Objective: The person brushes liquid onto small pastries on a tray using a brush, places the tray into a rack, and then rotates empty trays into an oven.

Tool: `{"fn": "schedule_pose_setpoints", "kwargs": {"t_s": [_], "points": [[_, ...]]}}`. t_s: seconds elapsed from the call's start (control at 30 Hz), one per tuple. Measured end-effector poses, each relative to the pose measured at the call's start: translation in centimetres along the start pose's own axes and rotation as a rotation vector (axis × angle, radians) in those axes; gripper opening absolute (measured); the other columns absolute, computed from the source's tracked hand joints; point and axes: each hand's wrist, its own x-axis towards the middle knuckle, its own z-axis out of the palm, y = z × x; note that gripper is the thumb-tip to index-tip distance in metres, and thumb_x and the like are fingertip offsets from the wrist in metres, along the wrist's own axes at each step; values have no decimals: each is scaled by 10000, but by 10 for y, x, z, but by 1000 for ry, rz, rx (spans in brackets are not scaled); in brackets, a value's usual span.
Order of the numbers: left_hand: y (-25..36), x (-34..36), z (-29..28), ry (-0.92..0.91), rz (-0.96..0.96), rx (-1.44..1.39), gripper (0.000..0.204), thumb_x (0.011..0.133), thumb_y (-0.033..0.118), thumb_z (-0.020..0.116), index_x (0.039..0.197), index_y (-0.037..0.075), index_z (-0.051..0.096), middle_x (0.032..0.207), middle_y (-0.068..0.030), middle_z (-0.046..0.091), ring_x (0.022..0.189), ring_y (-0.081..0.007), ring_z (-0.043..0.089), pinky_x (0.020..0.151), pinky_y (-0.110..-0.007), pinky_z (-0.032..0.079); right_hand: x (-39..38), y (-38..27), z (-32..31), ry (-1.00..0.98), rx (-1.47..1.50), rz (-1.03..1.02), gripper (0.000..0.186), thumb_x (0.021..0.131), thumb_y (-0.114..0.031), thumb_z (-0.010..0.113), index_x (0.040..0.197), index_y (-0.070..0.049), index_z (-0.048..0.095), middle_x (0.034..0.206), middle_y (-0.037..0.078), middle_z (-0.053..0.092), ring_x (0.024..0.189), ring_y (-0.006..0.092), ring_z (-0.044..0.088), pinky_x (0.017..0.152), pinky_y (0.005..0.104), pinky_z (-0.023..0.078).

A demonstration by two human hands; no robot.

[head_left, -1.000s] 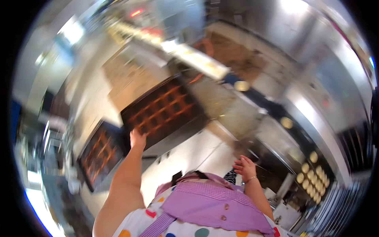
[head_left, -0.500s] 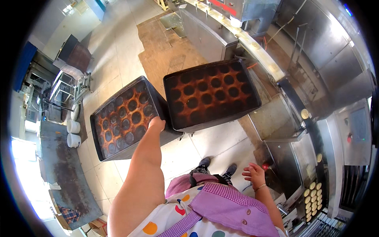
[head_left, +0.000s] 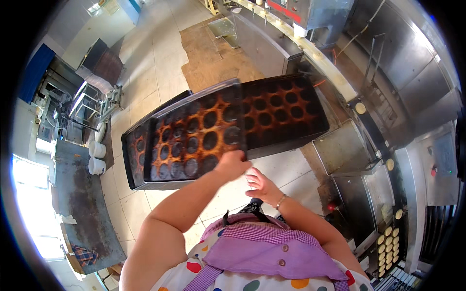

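Note:
My left hand grips the near right corner of a dark baking tray with rows of round hollows. The tray is lifted and blurred, overlapping the left stack of trays and the near left part of the right stack of trays. Close beside that corner is my right hand, its fingers apart and holding nothing. A bracelet circles the right wrist.
A conveyor curves along the right, carrying pale round pieces. At lower right, rows of pale rounds lie beside metal machinery. A worn dark table and white buckets stand left. Cardboard covers floor beyond the stacks.
My left hand has raised the top tray off the left stack and carried it rightward. My right hand has swung left, from beside the machinery to near the tray's corner.

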Motion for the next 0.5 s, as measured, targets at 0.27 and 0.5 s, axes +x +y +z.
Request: {"fn": "schedule_pose_setpoints", "kwargs": {"t_s": [0.27, 0.5], "points": [[99, -32, 24, -91, 469, -121, 346, 731, 309, 665, 910, 19, 605, 891, -177, 621, 866, -338, 595, 755, -406, 477, 20, 40, 13, 399, 164, -472, 414, 899, -184, 537, 1265, -76, 376, 1189, 42, 452, 1118, 152, 451, 931, 338, 405], [-140, -81, -63, 976, -338, 133, 583, 702, 157, 693, 1208, -6, 453, 1205, -161, 481, 1138, -327, 437, 959, -461, 343, -65, -117, 4, 649, 567, -346, 264, 773, 13, 495, 1032, 30, 541, 937, 109, 602, 730, 233, 628, 525, 329, 563]]}}
